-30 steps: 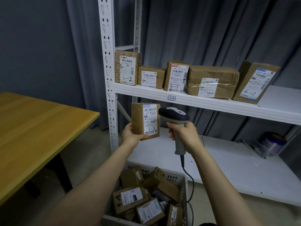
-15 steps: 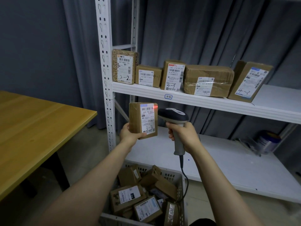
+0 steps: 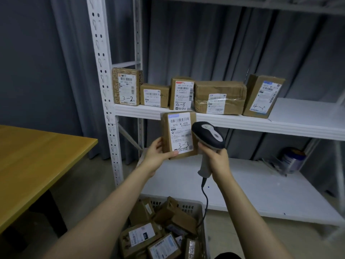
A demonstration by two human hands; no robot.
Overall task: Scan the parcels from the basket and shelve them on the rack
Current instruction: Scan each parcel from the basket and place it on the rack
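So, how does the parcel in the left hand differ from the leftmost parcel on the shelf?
The held parcel is marked 3-3, the shelf parcel 3-2. The left hand grips the held parcel in the air; the shelf parcel stands on the shelf. The shelf parcel's cardboard bears pale printing; the held parcel's is plain. Both are brown cardboard boxes.
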